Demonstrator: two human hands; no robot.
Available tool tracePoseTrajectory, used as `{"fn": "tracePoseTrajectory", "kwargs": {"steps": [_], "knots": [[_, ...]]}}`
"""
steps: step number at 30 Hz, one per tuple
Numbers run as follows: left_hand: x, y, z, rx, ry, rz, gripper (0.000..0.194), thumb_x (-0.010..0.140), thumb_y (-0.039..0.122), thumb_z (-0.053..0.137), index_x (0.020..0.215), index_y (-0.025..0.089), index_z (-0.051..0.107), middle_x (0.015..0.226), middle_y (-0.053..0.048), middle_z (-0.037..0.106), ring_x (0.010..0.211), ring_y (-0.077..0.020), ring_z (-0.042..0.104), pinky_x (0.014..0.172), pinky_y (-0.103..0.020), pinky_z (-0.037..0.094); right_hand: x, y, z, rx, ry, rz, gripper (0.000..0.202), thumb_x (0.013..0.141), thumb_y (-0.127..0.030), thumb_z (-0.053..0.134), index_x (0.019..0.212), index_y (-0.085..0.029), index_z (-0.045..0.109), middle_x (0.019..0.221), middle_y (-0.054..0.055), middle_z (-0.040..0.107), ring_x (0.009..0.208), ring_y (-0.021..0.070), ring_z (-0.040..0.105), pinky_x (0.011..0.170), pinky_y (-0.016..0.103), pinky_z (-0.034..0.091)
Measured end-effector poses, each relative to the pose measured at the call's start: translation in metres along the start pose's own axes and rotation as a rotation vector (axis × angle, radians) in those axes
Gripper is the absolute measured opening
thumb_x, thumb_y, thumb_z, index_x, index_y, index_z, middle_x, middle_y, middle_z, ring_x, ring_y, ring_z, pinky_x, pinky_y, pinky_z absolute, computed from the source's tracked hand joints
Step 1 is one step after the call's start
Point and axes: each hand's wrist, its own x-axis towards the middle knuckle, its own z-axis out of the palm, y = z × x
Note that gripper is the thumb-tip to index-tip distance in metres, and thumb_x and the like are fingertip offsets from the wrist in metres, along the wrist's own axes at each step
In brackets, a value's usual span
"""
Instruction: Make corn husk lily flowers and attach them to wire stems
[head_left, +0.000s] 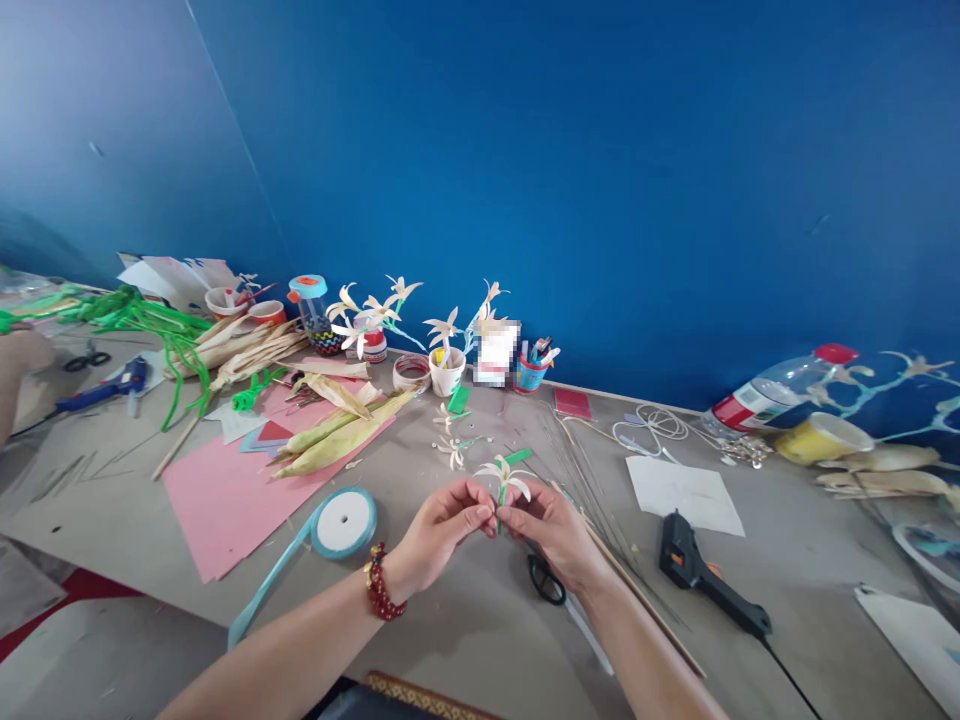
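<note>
Near the middle of the table, a pale cream flower (504, 477) with narrow curved petals stands upright on a short green stem. My left hand (450, 525) pinches at the stem from the left, with a red bead bracelet on the wrist. From the right, my right hand (546, 525) pinches the stem just under the petals. The fingertips of both hands nearly meet. Black-handled scissors (547, 580) lie partly under my right wrist. Smaller flower pieces (453, 452) lie just beyond the hands. A roll of light blue ribbon (344, 522) is left of them.
A black glue gun (709, 575) with a cord lies right, near white paper (685, 494). Thin wires and sticks run beside my right arm. Pink paper (225, 500) with corn husks (341, 437) is left. Cups, a bottle (780, 392) and finished flowers line the wall. Another person's arm is far left.
</note>
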Motion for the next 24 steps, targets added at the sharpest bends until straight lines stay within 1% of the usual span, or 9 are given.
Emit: {"fn": "tracePoseTrajectory", "kwargs": {"steps": [3,5,8,11,15,17,19,22,24], "knots": [[0.000,0.000,0.000,0.080,0.025,0.029,0.022,0.078,0.034,0.073,0.080,0.014,0.062,0.075,-0.001,0.058,0.069,-0.0118,0.055,0.072,-0.026,0.045,0.001,-0.001,0.001,-0.022,-0.053,-0.053,0.028,0.074,-0.040,0.076,0.072,-0.018,0.059,0.064,-0.003,0.054,0.058,0.0107,0.046,0.055,0.022,0.033],[0.000,0.001,0.000,0.131,0.036,0.033,0.022,0.079,0.034,0.072,0.080,0.014,0.063,0.075,-0.002,0.059,0.070,-0.0123,0.055,0.072,-0.026,0.045,0.001,-0.001,-0.001,-0.077,-0.063,-0.098,0.027,0.076,-0.040,0.074,0.071,-0.018,0.059,0.065,-0.003,0.055,0.061,0.0118,0.049,0.058,0.023,0.035],[0.002,0.002,-0.001,0.191,0.040,0.024,0.022,0.078,0.034,0.072,0.081,0.014,0.064,0.076,-0.002,0.061,0.070,-0.0128,0.056,0.073,-0.027,0.046,0.000,-0.002,-0.004,-0.262,-0.018,-0.148,0.022,0.078,-0.037,0.071,0.074,-0.018,0.062,0.067,-0.002,0.057,0.063,0.0134,0.050,0.060,0.025,0.037],[0.004,0.001,-0.004,0.225,0.051,0.024,0.022,0.077,0.034,0.074,0.083,0.014,0.066,0.078,-0.002,0.062,0.069,-0.0127,0.056,0.071,-0.027,0.046,-0.003,-0.007,-0.005,-0.473,0.032,-0.176,0.013,0.079,-0.031,0.067,0.076,-0.019,0.064,0.066,-0.002,0.058,0.061,0.0137,0.050,0.059,0.025,0.038],[0.004,-0.004,-0.006,0.205,0.045,-0.010,0.023,0.073,0.033,0.077,0.083,0.014,0.067,0.071,-0.001,0.061,0.066,-0.0118,0.054,0.067,-0.024,0.045,-0.011,-0.016,0.000,-0.662,0.058,-0.216,0.007,0.078,-0.022,0.065,0.071,-0.021,0.064,0.064,-0.003,0.059,0.059,0.0128,0.050,0.056,0.023,0.035],[0.003,-0.007,-0.004,0.161,0.021,-0.054,0.026,0.071,0.034,0.078,0.080,0.014,0.067,0.072,-0.001,0.061,0.064,-0.0112,0.053,0.064,-0.024,0.044,-0.014,-0.017,0.001,-0.634,0.042,-0.194,0.007,0.077,-0.021,0.065,0.070,-0.020,0.064,0.064,-0.003,0.059,0.059,0.0125,0.051,0.056,0.022,0.035],[0.001,-0.012,-0.001,0.052,0.010,-0.114,0.027,0.070,0.035,0.080,0.078,0.013,0.066,0.073,-0.002,0.062,0.063,-0.0108,0.053,0.064,-0.024,0.044,-0.015,-0.013,-0.002,-0.498,-0.012,-0.129,0.010,0.077,-0.026,0.066,0.071,-0.019,0.063,0.063,-0.003,0.059,0.058,0.0125,0.052,0.057,0.023,0.037],[0.000,-0.016,0.001,-0.143,-0.054,-0.194,0.026,0.070,0.032,0.080,0.077,0.013,0.064,0.065,0.000,0.056,0.060,-0.0097,0.050,0.063,-0.024,0.043,-0.010,-0.004,-0.017,-0.335,-0.092,-0.011,0.026,0.072,-0.042,0.072,0.073,-0.018,0.061,0.064,-0.002,0.060,0.057,0.0134,0.054,0.057,0.024,0.041],[0.001,-0.016,0.000,-0.223,-0.075,-0.212,0.024,0.072,0.029,0.079,0.075,0.014,0.061,0.064,0.001,0.053,0.059,-0.0091,0.048,0.062,-0.024,0.042,-0.002,-0.001,-0.032,-0.354,-0.044,0.023,0.034,0.070,-0.050,0.072,0.074,-0.018,0.059,0.064,-0.002,0.059,0.056,0.0132,0.054,0.054,0.024,0.042]]}}
